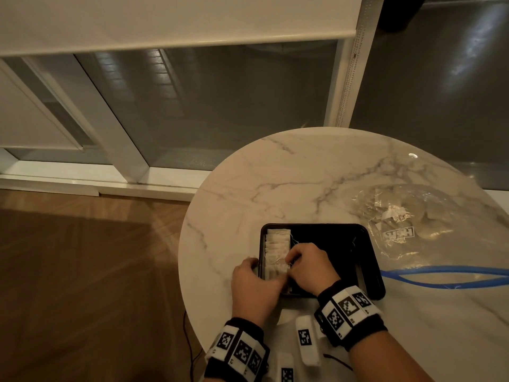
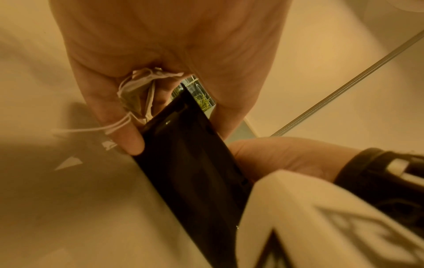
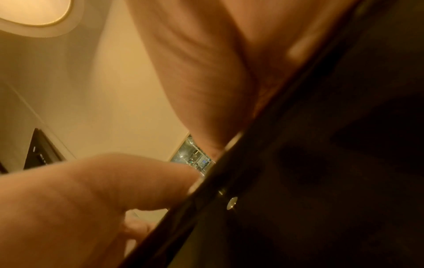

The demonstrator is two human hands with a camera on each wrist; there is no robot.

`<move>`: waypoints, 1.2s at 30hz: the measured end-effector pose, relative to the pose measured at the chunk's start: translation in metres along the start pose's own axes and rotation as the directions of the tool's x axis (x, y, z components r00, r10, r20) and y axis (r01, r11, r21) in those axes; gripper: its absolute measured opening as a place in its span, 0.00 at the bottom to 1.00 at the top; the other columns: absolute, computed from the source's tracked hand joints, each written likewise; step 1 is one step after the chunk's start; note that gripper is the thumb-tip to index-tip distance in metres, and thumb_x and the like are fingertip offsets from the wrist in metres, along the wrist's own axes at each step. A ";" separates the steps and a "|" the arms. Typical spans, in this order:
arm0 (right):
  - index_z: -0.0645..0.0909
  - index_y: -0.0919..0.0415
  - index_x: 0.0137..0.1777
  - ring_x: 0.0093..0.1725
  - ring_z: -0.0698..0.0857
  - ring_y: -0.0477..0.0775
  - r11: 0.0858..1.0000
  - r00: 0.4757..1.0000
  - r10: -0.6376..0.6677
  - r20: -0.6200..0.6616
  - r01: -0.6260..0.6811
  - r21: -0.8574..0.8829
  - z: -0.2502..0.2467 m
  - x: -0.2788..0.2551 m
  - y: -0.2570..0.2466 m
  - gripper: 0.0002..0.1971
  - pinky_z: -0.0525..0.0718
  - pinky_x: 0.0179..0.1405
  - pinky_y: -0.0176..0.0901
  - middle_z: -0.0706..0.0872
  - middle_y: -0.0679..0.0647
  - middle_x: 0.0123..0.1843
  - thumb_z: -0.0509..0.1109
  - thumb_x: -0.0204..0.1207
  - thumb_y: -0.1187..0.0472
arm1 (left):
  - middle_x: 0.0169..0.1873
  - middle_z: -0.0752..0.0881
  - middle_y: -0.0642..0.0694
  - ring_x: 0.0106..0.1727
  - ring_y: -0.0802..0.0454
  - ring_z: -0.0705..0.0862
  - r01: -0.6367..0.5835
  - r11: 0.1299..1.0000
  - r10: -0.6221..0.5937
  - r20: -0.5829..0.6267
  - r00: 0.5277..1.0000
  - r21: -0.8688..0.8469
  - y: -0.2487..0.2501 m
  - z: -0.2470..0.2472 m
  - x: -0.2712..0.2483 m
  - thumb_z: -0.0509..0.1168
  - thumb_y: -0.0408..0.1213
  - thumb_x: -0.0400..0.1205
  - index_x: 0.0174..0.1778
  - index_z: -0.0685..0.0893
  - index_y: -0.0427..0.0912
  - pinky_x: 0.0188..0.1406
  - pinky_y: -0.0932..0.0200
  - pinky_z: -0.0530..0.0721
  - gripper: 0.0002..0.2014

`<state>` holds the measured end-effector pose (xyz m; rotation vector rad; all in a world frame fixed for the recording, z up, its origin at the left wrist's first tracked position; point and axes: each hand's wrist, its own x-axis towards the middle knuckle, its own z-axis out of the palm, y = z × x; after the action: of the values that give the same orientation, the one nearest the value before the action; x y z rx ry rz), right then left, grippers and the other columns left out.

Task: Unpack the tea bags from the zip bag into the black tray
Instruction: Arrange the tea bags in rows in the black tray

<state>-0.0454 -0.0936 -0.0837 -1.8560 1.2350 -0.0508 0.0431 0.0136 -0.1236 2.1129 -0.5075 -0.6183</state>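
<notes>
The black tray [image 1: 330,238] lies on the marble table, with a row of white tea bags [image 1: 276,244] stacked along its left side. My left hand [image 1: 254,267] sits at the tray's left rim. In the left wrist view its curled fingers [image 2: 107,101] grip a crumpled tea bag [image 2: 135,92] with a trailing string, against the tray wall [image 2: 190,154]. My right hand [image 1: 290,261] reaches into the tray, fingers curled onto the near tea bags. Its thumb [image 3: 137,181] meets the tray rim [image 3: 229,181]. The clear zip bag [image 1: 399,221] lies right of the tray.
The round marble table [image 1: 303,175] ends close to the tray's left side, with wooden floor below. The zip bag's blue zip strip [image 1: 440,277] stretches along the right. White tagged blocks [image 1: 305,340] sit at the near edge between my wrists. A window wall stands behind.
</notes>
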 end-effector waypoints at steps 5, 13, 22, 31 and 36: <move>0.87 0.52 0.43 0.52 0.86 0.49 0.999 1.000 0.000 -0.024 -0.001 -0.052 0.005 0.003 0.002 0.09 0.87 0.52 0.39 0.87 0.51 0.50 0.75 0.75 0.69 | 0.55 0.87 0.52 0.55 0.54 0.88 0.014 0.999 -0.015 0.009 1.000 0.039 -0.007 0.004 0.006 0.77 0.66 0.53 0.68 0.82 0.48 0.56 0.53 0.91 0.47; 0.85 0.53 0.39 0.45 0.86 0.45 0.998 0.998 -0.055 -0.033 0.054 -0.025 0.003 0.002 0.005 0.08 0.86 0.47 0.37 0.88 0.49 0.42 0.76 0.76 0.66 | 0.56 0.86 0.51 0.55 0.54 0.88 0.028 0.998 -0.028 -0.004 1.000 0.055 -0.012 0.008 0.008 0.79 0.58 0.54 0.69 0.81 0.48 0.55 0.54 0.91 0.45; 0.85 0.54 0.42 0.45 0.87 0.46 0.998 0.998 -0.045 -0.051 0.047 0.039 0.001 0.001 0.005 0.05 0.86 0.49 0.39 0.89 0.51 0.41 0.78 0.76 0.61 | 0.56 0.85 0.49 0.55 0.52 0.87 0.032 0.998 -0.032 -0.011 0.999 0.055 -0.012 0.010 0.008 0.77 0.44 0.57 0.69 0.82 0.45 0.55 0.53 0.91 0.40; 0.83 0.54 0.48 0.45 0.86 0.46 0.997 0.996 -0.016 -0.084 0.022 0.075 0.000 -0.001 0.003 0.07 0.78 0.37 0.32 0.87 0.51 0.45 0.79 0.75 0.59 | 0.59 0.84 0.48 0.58 0.51 0.86 0.047 0.998 -0.047 -0.004 0.999 0.036 0.000 0.005 -0.001 0.77 0.39 0.58 0.71 0.81 0.42 0.58 0.53 0.90 0.40; 0.82 0.55 0.55 0.44 0.85 0.46 0.996 0.994 0.018 -0.107 -0.009 0.091 0.000 0.001 0.004 0.12 0.76 0.33 0.30 0.87 0.53 0.47 0.79 0.75 0.56 | 0.60 0.82 0.47 0.59 0.50 0.86 0.053 0.997 -0.053 -0.007 0.999 0.050 0.007 0.002 -0.005 0.80 0.35 0.61 0.71 0.80 0.41 0.58 0.53 0.90 0.38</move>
<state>-0.0478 -0.0949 -0.0861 -1.7856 1.2977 -0.1992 0.0366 0.0115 -0.1178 2.1812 -0.4693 -0.6356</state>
